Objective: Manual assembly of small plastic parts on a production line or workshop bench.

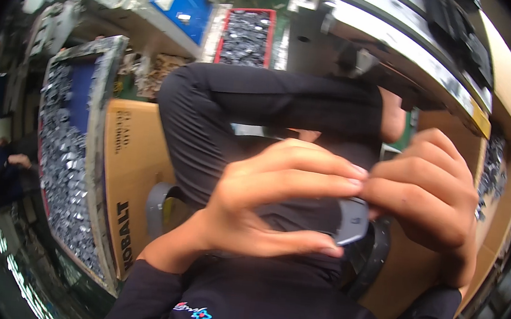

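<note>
A small dark grey part [353, 222] with a rounded edge and a small raised mark sits in front of my body, over my lap. My left hand [258, 191] grips it from the left, thumb below and the fingertips along its upper edge. Curled fingers of my right hand [429, 193] are pinched at the part's upper right corner, touching the left fingertips. Whatever the right fingertips hold there is hidden behind the knuckles.
Left of me stand a cardboard box [129, 171] and a long bin heaped with small grey parts [67, 171]. A red-rimmed tray [272, 30] of dark parts lies ahead. An open carton [510, 80] is at right. Another person's hand [19, 160] shows far left.
</note>
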Demonstrator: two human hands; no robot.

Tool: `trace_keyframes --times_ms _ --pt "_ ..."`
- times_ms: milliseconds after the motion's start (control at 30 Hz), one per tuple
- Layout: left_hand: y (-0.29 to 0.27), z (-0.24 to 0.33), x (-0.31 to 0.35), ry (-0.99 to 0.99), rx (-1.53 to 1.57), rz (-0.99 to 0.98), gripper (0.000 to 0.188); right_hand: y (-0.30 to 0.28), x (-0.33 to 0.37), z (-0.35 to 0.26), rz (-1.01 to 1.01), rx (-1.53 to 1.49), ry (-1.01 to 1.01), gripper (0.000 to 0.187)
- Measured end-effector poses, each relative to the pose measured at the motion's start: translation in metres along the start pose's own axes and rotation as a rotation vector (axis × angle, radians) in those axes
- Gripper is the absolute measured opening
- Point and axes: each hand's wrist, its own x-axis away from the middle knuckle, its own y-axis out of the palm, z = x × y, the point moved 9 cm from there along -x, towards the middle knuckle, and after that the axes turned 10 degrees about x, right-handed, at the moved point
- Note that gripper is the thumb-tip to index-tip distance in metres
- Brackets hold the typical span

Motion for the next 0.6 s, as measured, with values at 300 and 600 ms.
trace_keyframes --times_ms 300,600 --pt "0.002 0.0 0.003 0.1 0.14 0.139 0.06 0.002 0.004 0.0 -0.035 0.05 -0.055 0.031" --pt "0.005 0.002 0.004 0.084 0.136 0.1 0.066 0.003 0.011 0.005 -0.059 0.046 -0.031 0.034"
